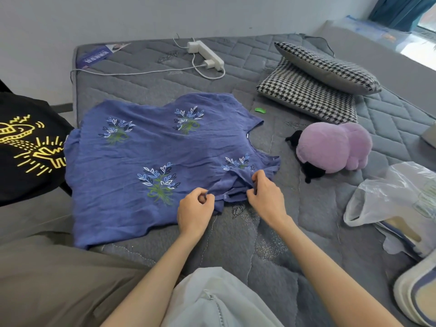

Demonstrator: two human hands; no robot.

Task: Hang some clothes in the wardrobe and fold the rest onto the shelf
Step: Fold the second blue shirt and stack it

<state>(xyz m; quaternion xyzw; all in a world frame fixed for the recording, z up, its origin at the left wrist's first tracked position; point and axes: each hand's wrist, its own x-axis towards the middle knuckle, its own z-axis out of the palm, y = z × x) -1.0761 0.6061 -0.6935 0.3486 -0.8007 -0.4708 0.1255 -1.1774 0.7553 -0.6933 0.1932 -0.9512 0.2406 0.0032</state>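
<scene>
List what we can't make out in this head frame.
Blue top: sleeve fabric bunched under left hand and right hand, head view.
Black printed garment: cut off by left edge, head view.
Plastic bag contents: blurred through the film.
Mattress label: text too small.
Wardrobe, shelf: outside the frame.

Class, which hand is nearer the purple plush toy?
Right. The right hand pinches the blue top just left of the purple plush toy; the left hand grips it farther left.

Grey quilted bed (259, 244) w/ blue top (132, 156) at fingers (259, 179); power strip (207, 53) beyond; cushions (306, 95), plush (330, 145), plastic bag (389, 197) to right.
</scene>
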